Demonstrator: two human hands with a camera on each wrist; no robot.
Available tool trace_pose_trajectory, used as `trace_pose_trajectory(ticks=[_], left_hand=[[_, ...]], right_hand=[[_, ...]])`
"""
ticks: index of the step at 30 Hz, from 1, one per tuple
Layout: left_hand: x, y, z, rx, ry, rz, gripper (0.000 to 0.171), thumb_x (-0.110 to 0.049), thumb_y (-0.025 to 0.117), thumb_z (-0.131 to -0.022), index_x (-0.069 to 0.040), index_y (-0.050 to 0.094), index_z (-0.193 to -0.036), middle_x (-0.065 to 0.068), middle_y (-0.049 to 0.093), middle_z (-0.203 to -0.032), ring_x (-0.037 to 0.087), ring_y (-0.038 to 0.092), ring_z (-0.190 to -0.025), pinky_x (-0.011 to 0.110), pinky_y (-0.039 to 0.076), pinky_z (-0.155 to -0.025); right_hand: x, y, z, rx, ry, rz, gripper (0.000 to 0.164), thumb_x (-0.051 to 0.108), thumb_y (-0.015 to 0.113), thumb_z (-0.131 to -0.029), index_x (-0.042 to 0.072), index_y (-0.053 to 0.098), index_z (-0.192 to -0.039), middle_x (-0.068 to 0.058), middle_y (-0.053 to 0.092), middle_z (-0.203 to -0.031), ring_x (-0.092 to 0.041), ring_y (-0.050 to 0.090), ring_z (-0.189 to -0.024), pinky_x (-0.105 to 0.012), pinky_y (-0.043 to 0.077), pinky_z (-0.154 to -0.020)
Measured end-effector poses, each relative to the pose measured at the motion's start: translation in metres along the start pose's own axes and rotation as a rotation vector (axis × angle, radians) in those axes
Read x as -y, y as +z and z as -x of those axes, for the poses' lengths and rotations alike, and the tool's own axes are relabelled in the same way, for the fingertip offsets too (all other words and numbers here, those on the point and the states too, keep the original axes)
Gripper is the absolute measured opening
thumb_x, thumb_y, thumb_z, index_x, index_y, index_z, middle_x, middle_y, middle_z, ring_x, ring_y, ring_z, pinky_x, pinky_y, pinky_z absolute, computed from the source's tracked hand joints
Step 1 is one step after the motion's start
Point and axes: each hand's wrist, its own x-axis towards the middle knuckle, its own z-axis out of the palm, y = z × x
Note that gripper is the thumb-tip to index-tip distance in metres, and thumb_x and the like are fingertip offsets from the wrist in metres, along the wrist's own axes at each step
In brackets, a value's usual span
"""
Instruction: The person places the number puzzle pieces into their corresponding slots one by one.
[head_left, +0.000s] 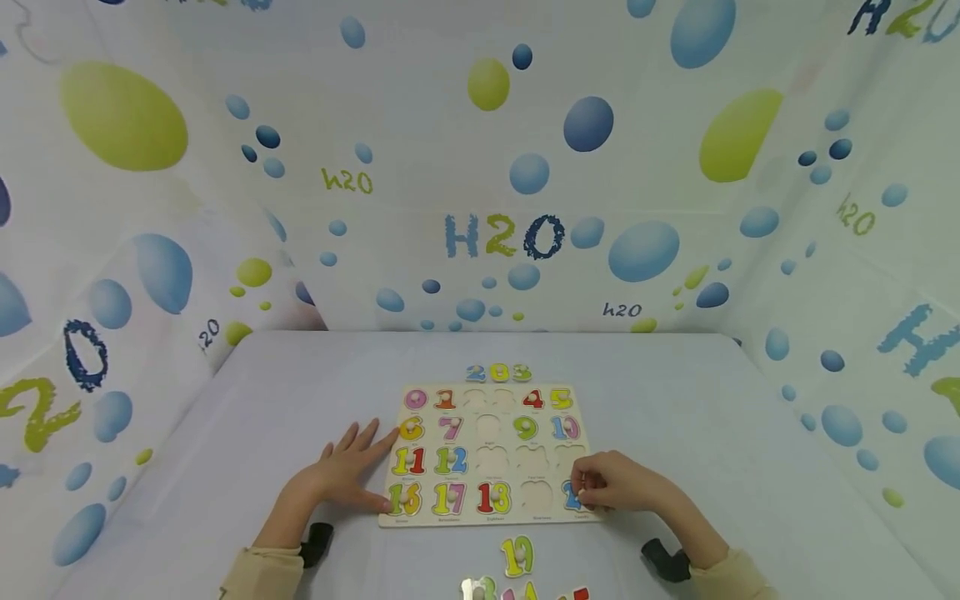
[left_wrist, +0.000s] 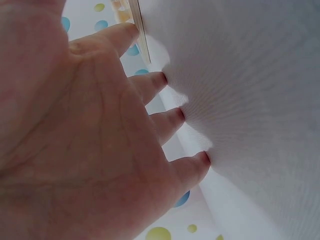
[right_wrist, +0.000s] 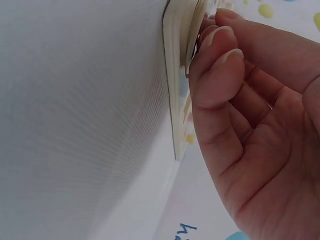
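Pinching blue piece (head_left: pixel 572 496) at right edge of board (head_left: pixel 517 519), right fingers (right_wrist: pixel 222 80); left fingers (left_wrist: pixel 187 173) splayed, tabletop (head_left: pixel 660 400) either side.

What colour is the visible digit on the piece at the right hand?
The digit is blue; the head view shows it best.

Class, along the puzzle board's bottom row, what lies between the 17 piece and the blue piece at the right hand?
The red-and-yellow piece, then an empty recess nearer the blue piece; the head view shows both.
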Motion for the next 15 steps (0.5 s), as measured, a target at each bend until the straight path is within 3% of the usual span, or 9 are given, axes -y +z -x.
trace_pose_trajectory(ticks=[6, 8, 12, 15], left_hand=[[0.001, -0.001, 0.001, -0.001, 0.003, -0.004, 0.106, -0.05, 0.081, -0.063, -0.007, 0.03, -0.146, 0.028, 0.014, -0.149, 0.052, 0.004, -0.133, 0.071, 0.006, -0.097], [0.001, -0.002, 0.001, -0.003, 0.002, -0.006, 0.106, -0.05, 0.081, -0.064, -0.007, 0.031, -0.146, 0.028, 0.014, -0.149, 0.052, 0.004, -0.133, 0.071, 0.006, -0.097], [-0.001, -0.002, 0.001, -0.002, 0.011, 0.012, 0.105, -0.049, 0.082, -0.063, -0.007, 0.031, -0.146, 0.029, 0.014, -0.148, 0.053, 0.004, -0.132, 0.071, 0.006, -0.097], [0.0, -0.001, 0.001, 0.003, 0.012, 0.005, 0.106, -0.05, 0.081, -0.063, -0.007, 0.031, -0.146, 0.029, 0.014, -0.149, 0.052, 0.004, -0.133, 0.072, 0.006, -0.096]], right_hand=[[0.004, 0.002, -0.002, -0.004, -0.016, 0.056, 0.013, 0.005, 0.064, -0.088, 0.015, 0.058, -0.082, 0.012, 0.05, -0.065, -0.001, 0.045, -0.058, -0.018, 0.039, -0.051], [0.008, 0.002, -0.001, -0.018, 0.014, 0.078, 0.011, 0.006, 0.064, -0.088, 0.015, 0.058, -0.085, 0.011, 0.051, -0.066, -0.002, 0.045, -0.058, -0.019, 0.04, -0.052], [0.025, 0.003, 0.009, -0.049, 0.096, 0.143, 0.012, 0.012, 0.066, -0.087, 0.018, 0.06, -0.095, 0.013, 0.051, -0.069, -0.004, 0.047, -0.062, -0.022, 0.042, -0.054], [0.041, 0.008, 0.016, -0.008, 0.067, 0.123, 0.017, 0.016, 0.069, -0.086, 0.021, 0.06, -0.099, 0.015, 0.051, -0.072, -0.003, 0.049, -0.066, -0.022, 0.044, -0.058]])
